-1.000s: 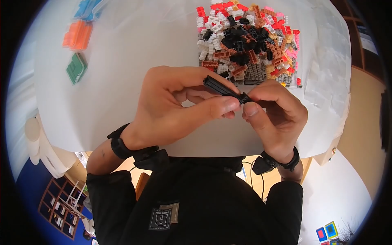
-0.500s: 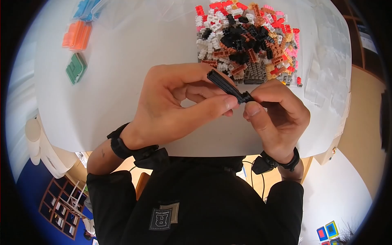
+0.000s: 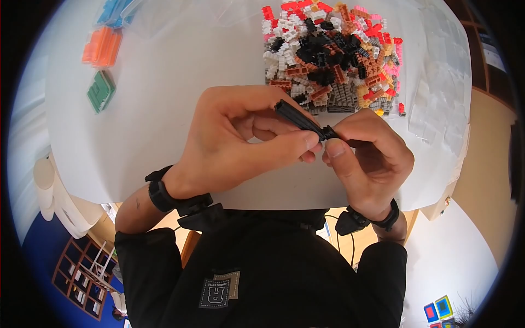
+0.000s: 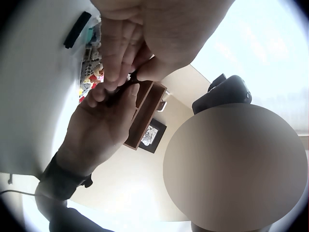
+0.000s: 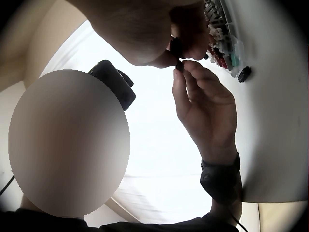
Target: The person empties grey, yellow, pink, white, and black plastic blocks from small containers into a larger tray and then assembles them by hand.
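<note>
In the head view my left hand [image 3: 229, 139] grips a long ridged black bar of building bricks [image 3: 295, 116] between thumb and fingers. The bar slants, its far end up toward the left. At its lower right end sits a small black brick [image 3: 328, 132], pinched by the thumb and index finger of my right hand [image 3: 377, 158]. Fingertips of both hands come close together there and cover part of the joint. In the right wrist view the black bar [image 5: 175, 47] shows as a dark shape between the hands. Both hands are over the near side of the table.
Beyond my hands lies a heap of small bricks [image 3: 377, 82] in white, red, brown, grey and black. Green [image 3: 101, 91], orange [image 3: 101, 46] and blue brick pieces [image 3: 115, 12] stand at the left. Clear plastic [image 3: 437, 104] covers the right side. Another black bar [image 4: 77, 30] lies on the table.
The black bar first tilts a little steeper, then leans back flatter. My fingertips shift slightly around its right end, and both hands keep their hold.
</note>
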